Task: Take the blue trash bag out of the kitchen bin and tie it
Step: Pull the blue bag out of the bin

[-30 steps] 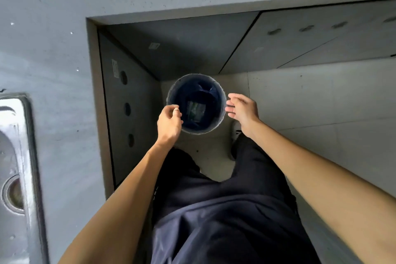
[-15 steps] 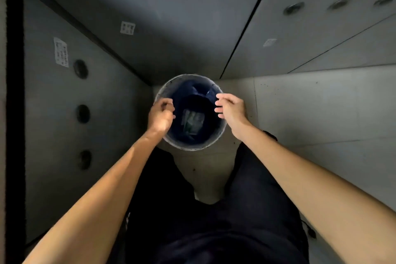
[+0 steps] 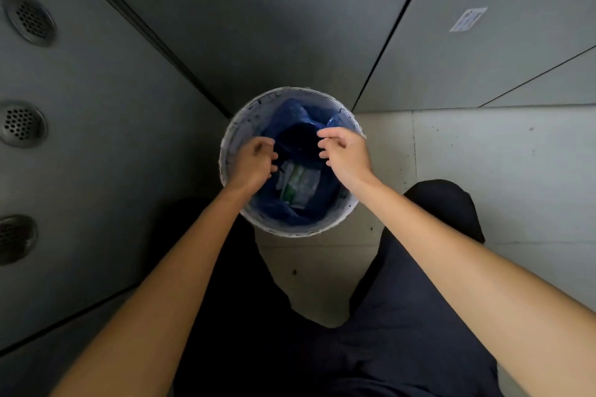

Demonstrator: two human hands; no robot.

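A round white bin point(image 3: 292, 231) stands on the floor in the corner of a grey cabinet recess. The blue trash bag point(image 3: 292, 113) lines it and sags inward below the rim. Green-and-white packaging point(image 3: 296, 184) lies at its bottom. My left hand point(image 3: 253, 161) reaches inside the bin's left side, its fingers curled round the bag's loose edge. Over the right side, my right hand point(image 3: 346, 151) pinches the bag's edge between thumb and fingers. The two hands are a short gap apart. The bag's dark folds between them are hard to read.
Grey cabinet panels point(image 3: 258, 26) close in behind and to the left, and the left one has three round vents point(image 3: 22, 124). Pale floor tiles point(image 3: 483, 155) extend to the right. My legs in dark trousers point(image 3: 387, 316) stand just in front of the bin.
The view has dropped closer to the bin. Both hands moved from the rim's outer sides inward over the opening and curled onto the bag's edges.
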